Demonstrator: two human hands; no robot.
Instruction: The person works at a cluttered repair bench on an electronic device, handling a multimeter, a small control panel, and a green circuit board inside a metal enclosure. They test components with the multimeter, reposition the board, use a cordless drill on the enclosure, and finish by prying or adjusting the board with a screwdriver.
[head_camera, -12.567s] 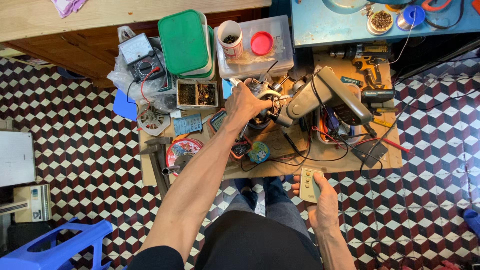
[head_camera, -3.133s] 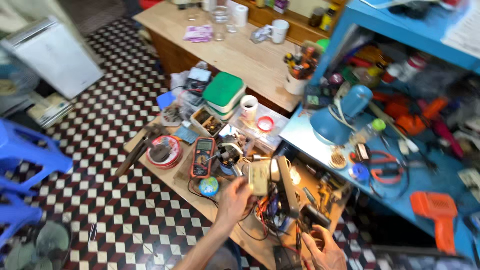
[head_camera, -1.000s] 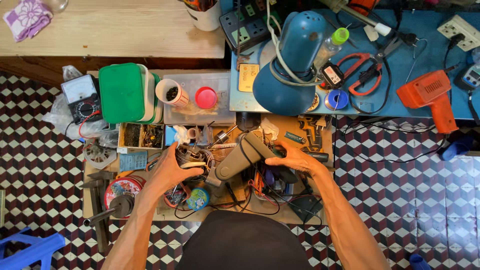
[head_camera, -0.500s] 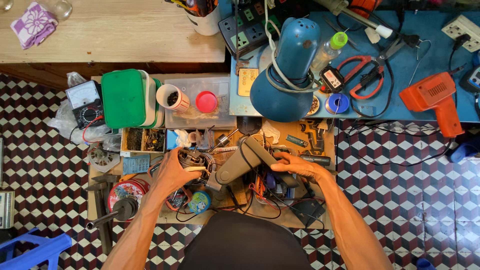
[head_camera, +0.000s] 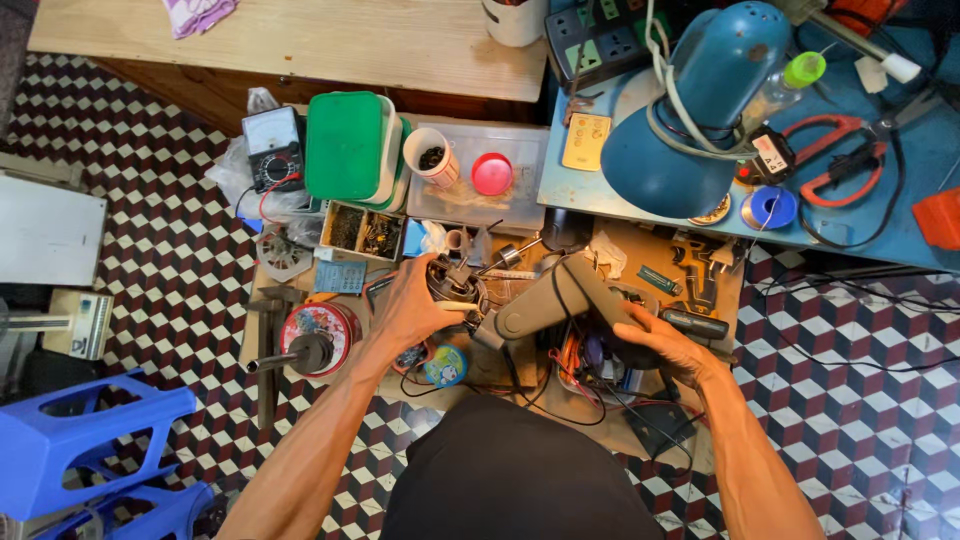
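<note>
A person is leaning over a cluttered low wooden surface (head_camera: 700, 455), working on a grey-beige handheld appliance (head_camera: 545, 300) that is lying at a slant in the middle of it. The left hand (head_camera: 415, 305), just left of the appliance, is curling around a small bundle of wire and metal parts (head_camera: 455, 280), with a thin pale stick (head_camera: 458, 306) pinched at the fingertips. The right hand (head_camera: 672, 343), at the appliance's lower right end, is pressing down on the dark rounded part (head_camera: 610, 335) there, fingers spread; whether it is actually clamping that part cannot be told. The two hands are sitting well apart, one at each end of the appliance. Above and left of the appliance, a green-lidded box (head_camera: 345, 145) is resting beside a white cup (head_camera: 430, 157) and a clear tub with a red cap (head_camera: 491, 173). Left of the appliance, a round red tin (head_camera: 318, 325) is lying near a small globe-patterned ball (head_camera: 446, 365). Above and right of it, a blue desk lamp (head_camera: 690, 110) is standing on a blue bench (head_camera: 900, 245). A blue plastic stool (head_camera: 85, 440) is standing on the tiled floor far to the left
</note>
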